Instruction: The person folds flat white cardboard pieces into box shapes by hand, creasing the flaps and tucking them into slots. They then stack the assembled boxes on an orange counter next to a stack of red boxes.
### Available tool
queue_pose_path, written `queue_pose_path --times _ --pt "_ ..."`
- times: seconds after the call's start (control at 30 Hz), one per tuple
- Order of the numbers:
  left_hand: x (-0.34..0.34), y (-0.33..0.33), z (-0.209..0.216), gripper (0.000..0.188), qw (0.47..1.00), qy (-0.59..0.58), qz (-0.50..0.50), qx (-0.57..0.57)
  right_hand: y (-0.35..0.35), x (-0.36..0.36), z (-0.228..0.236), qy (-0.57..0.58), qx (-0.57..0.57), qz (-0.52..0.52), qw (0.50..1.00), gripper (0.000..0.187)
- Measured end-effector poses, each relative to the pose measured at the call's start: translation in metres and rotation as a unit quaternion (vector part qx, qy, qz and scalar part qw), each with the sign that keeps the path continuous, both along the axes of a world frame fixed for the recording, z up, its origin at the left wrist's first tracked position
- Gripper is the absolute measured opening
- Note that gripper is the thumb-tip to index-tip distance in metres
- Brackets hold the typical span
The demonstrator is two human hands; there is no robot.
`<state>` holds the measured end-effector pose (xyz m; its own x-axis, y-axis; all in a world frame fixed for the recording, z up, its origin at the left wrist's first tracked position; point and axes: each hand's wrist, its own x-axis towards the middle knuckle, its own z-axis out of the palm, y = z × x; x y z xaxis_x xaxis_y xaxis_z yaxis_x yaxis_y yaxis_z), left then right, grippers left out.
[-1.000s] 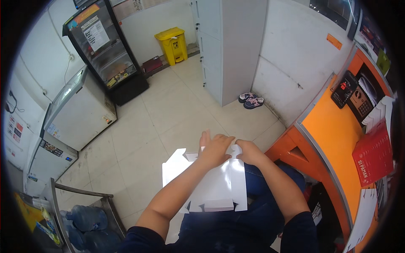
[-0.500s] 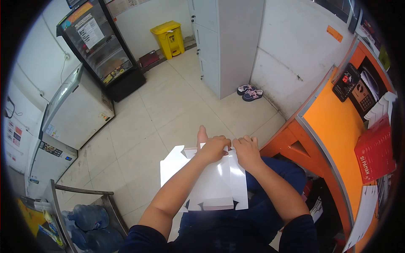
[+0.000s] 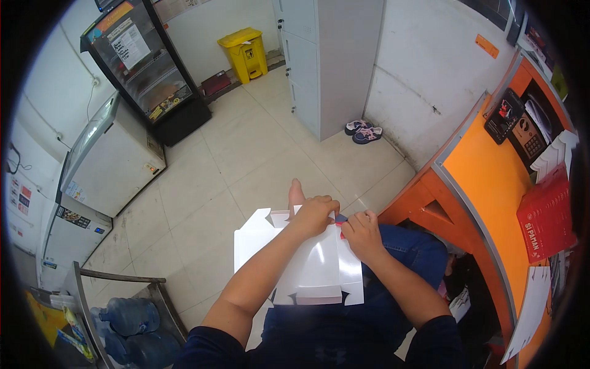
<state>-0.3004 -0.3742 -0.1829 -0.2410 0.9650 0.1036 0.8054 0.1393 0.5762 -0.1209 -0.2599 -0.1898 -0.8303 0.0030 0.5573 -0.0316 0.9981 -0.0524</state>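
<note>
A white, glossy box blank (image 3: 316, 267) lies unfolded across my lap, its flaps and tabs spread out. My left hand (image 3: 316, 216) is closed on its far edge, with the fingers curled over the card. Just to the right, my right hand (image 3: 362, 235) pinches the far right corner flap, where a bit of red underside shows by the fingertips. The two hands are close together but apart. My left forearm crosses over the blank and hides part of its left half.
An orange counter (image 3: 485, 178) with a grey edge curves along my right, bearing a red box (image 3: 546, 215) and a stack of white card (image 3: 528, 313). At lower left stand large blue water bottles (image 3: 132, 317) in a metal rack. A grey locker (image 3: 347, 67) stands ahead.
My right hand has shifted slightly down and right, bending the corner flap so its red side shows. My left hand has stayed nearly in place.
</note>
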Motion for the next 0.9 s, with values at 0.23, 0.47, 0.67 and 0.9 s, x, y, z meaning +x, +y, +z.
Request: queue_pose_path --times 0.23,0.47,0.67,0.9 --pt "0.003 -0.002 -0.003 0.025 1.000 0.013 -0.009 0.024 0.004 0.010 0.010 -0.062 0.032 0.081 0.994 0.011" --pt "0.007 -0.001 -0.004 0.024 0.999 0.029 0.004 0.034 0.004 0.012 0.025 -0.166 0.069 0.116 0.977 0.012" --pt "0.008 0.001 -0.004 0.025 0.998 0.049 0.011 0.025 -0.008 0.028 0.041 -0.283 0.030 0.072 0.956 0.030" --pt "-0.006 0.008 0.022 0.020 0.994 0.107 0.035 -0.007 -0.007 0.061 0.074 -0.154 -0.117 0.023 0.981 0.057"
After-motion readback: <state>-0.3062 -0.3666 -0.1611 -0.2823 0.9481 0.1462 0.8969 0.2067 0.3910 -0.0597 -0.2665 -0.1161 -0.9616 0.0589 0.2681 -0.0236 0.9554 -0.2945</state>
